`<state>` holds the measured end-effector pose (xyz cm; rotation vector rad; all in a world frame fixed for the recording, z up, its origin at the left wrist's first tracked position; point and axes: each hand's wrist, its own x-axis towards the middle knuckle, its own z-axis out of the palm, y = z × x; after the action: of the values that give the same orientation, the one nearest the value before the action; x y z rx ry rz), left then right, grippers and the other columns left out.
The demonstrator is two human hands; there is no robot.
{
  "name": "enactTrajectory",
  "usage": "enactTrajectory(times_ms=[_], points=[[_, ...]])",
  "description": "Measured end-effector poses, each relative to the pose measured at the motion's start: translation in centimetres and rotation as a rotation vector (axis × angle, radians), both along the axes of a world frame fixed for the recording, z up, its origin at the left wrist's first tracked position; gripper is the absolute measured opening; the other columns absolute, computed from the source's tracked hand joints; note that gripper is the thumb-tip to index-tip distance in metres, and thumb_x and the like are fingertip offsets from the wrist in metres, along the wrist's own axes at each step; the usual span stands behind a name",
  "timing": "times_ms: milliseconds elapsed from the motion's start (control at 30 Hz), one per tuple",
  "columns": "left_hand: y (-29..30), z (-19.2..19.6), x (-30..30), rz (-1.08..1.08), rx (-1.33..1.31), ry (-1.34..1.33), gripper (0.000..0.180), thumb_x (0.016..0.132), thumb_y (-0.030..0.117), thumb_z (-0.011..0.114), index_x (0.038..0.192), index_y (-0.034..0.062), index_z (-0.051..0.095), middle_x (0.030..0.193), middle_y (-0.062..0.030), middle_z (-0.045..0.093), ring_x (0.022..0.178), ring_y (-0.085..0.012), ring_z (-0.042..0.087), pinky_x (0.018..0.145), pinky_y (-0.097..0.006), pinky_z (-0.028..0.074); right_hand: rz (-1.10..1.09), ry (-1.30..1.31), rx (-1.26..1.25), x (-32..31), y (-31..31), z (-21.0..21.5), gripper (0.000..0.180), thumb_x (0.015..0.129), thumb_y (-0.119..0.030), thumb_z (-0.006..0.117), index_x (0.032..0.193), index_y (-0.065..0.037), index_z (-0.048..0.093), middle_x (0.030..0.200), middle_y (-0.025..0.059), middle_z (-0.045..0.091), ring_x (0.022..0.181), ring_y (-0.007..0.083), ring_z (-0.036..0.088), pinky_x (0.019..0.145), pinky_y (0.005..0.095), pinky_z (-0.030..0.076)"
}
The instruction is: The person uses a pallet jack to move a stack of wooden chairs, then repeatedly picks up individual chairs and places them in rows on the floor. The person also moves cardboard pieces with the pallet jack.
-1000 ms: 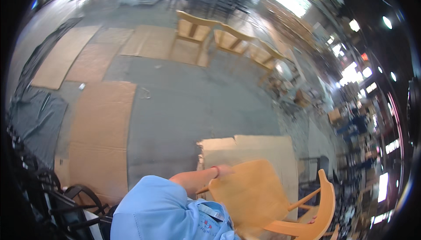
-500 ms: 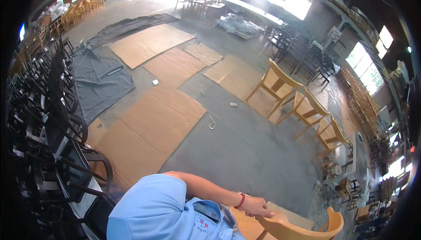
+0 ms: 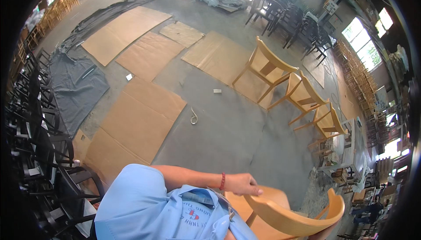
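Note:
My left hand, with a red band at the wrist, lies on a light wooden chair at the lower right. Its fingers close over the front end of the chair's curved back rail. My bare forearm reaches across my blue shirt from the left. The chair is close against my body, and its legs are cut off by the picture's edge. My right hand is out of view.
Three matching wooden chairs stand in a row on the concrete floor to the right. Flat cardboard sheets and a dark tarp cover the floor ahead and left. Stacked black chairs line the left edge; more stand at the far top.
My view has swung round across the hall. The chair, first held up with its seat towards me, now sits lower at my side with only its back rail and seat edge showing.

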<state>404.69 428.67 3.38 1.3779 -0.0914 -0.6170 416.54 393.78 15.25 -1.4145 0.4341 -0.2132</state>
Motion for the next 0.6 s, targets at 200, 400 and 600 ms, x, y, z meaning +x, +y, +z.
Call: enactTrajectory(times_ms=[200,400,600], points=[[14.4,1.3,5.1,0.254,0.054,-0.062,0.044,0.088,0.039,0.061,0.09,-0.0048,0.066,0.066,-0.0024,0.055,0.059,-0.0089,0.05,0.052,-0.027,0.042,-0.002,-0.027,0.036,5.1,9.1,0.1,0.04,0.091,-0.043,0.051,0.107,-0.008,0.057,0.071,0.0061,0.054,0.044,0.0146,0.043,0.038,0.027,0.035],[31.4,-3.8,11.7,0.578,0.146,-0.204,0.029,0.085,0.024,0.063,0.09,-0.0048,0.066,0.078,-0.0087,0.066,0.074,-0.0114,0.058,0.067,-0.029,0.048,0.24,0.003,0.202,14.7,27.4,-5.9,0.061,0.087,-0.067,0.042,0.103,-0.01,0.056,0.066,0.0042,0.051,0.042,0.0131,0.038,0.037,0.0258,0.032],[46.4,-8.8,17.0,0.976,0.258,-0.2,0.021,0.081,0.016,0.061,0.089,-0.0022,0.066,0.077,-0.011,0.066,0.073,-0.0156,0.061,0.07,-0.029,0.049,0.43,0.123,0.389,24.2,48.4,-12.3,0.075,0.078,-0.082,0.033,0.087,-0.012,0.057,0.062,0.0071,0.057,0.042,0.02,0.051,0.04,0.0314,0.047]])
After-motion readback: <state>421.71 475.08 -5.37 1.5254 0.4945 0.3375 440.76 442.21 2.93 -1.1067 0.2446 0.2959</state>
